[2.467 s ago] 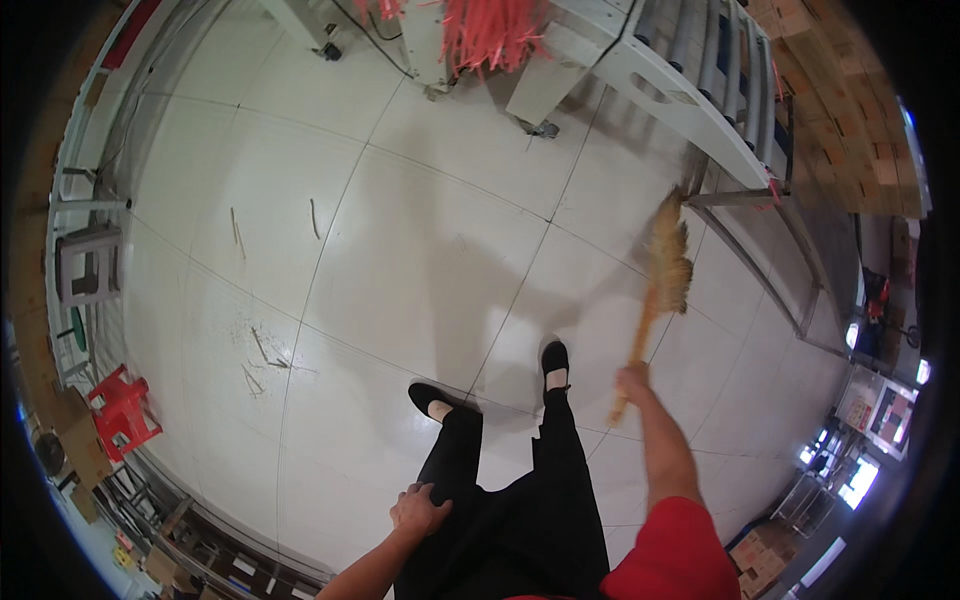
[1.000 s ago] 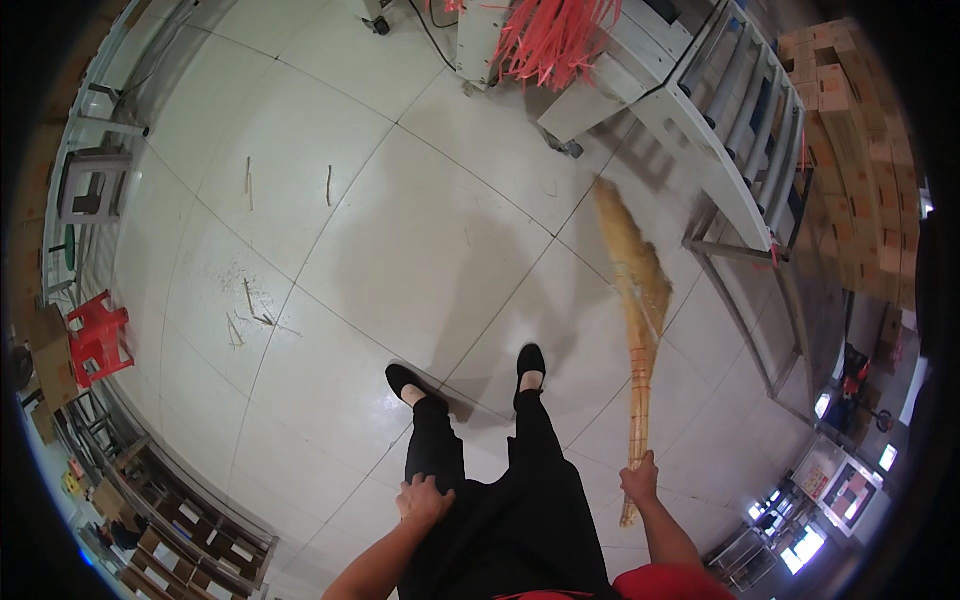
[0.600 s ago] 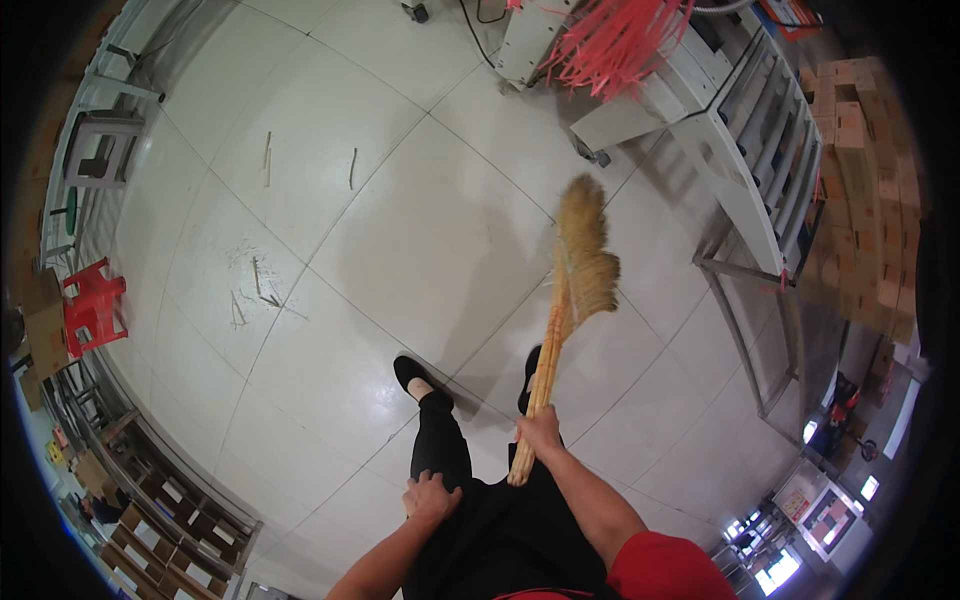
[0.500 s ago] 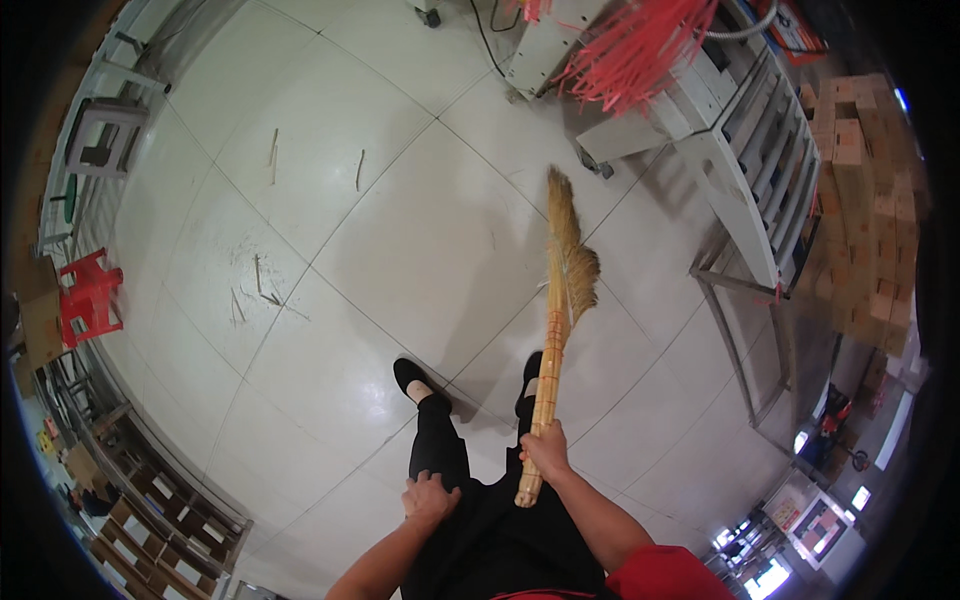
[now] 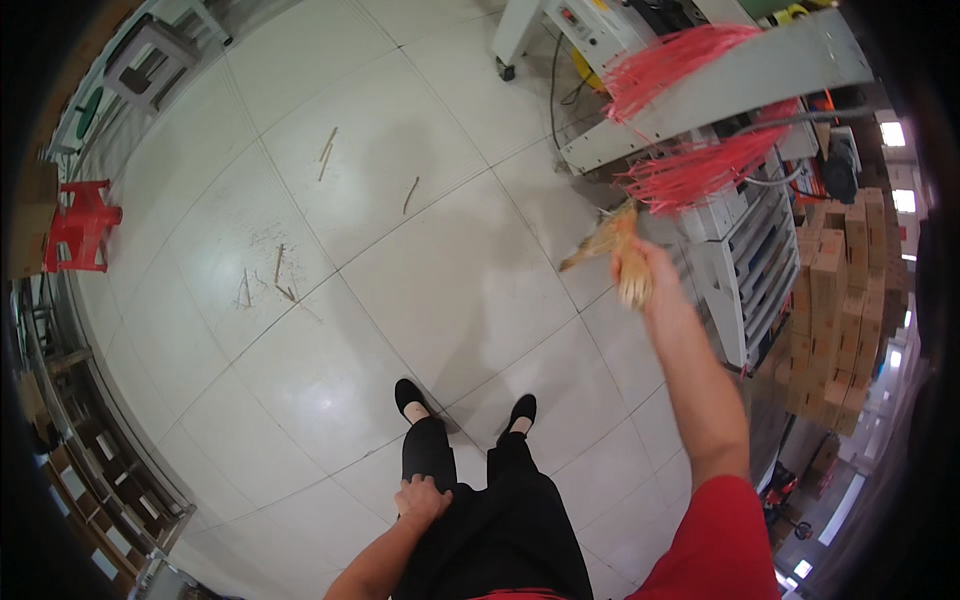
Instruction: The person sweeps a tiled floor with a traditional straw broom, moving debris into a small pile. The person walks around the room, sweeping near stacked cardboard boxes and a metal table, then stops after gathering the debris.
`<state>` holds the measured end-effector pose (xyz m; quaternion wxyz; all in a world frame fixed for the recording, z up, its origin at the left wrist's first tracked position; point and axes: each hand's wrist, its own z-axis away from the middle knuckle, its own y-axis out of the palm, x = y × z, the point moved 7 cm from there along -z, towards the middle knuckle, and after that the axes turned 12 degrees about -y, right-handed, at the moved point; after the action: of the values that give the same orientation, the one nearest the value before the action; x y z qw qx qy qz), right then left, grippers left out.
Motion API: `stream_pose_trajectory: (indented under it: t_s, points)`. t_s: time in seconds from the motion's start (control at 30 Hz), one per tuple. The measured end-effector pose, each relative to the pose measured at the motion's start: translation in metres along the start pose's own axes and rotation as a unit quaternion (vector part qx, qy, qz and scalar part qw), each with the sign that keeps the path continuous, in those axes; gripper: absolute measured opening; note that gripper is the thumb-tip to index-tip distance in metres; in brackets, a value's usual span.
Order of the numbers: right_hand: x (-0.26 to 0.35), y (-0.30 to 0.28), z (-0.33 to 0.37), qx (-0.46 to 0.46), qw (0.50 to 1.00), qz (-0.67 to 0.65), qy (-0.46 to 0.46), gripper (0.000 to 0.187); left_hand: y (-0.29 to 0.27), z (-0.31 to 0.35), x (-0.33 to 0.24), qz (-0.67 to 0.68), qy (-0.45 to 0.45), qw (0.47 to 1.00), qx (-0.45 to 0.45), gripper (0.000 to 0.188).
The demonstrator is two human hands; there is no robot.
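Fingers of the right hand [image 5: 640, 268] were clenched around the yellowish straw broom [image 5: 610, 245], raised at arm's length and blurred, so the grip's detail could not be told. That broom hung above the white tiled floor [image 5: 420, 270], just beside the grey machine draped with red plastic strips [image 5: 690, 110]. Meanwhile the left hand [image 5: 423, 498] rested flat, fingers loosely spread, on the black trouser leg [image 5: 430, 450]. Thin sticks of litter [image 5: 326, 152] lay scattered on the tiles toward the floor's left edge, near a red plastic stool [image 5: 82, 225].
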<state>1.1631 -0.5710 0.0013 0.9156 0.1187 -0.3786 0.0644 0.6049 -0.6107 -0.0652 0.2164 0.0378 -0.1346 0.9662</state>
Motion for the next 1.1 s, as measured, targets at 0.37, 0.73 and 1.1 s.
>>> stream_pose_trajectory:
  t_s: [0.37, 0.73, 1.1]
  points:
    - [0.014, -0.016, -0.046, 0.125, 0.879, 0.431, 0.157, 0.031, 0.001, -0.005, 0.028, 0.04, 0.01, 0.999, 0.017, 0.053]
    - [-0.014, -0.073, 0.09, 0.018, 0.944, 0.319, 0.079, 0.065, 0.005, -0.003, 0.025, 0.029, 0.028, 0.999, 0.017, 0.054]
    - [-0.107, -0.081, 0.138, 0.115, 0.908, 0.403, -0.003, 0.079, 0.031, 0.007, 0.0, -0.005, 0.004, 1.0, 0.002, 0.053]
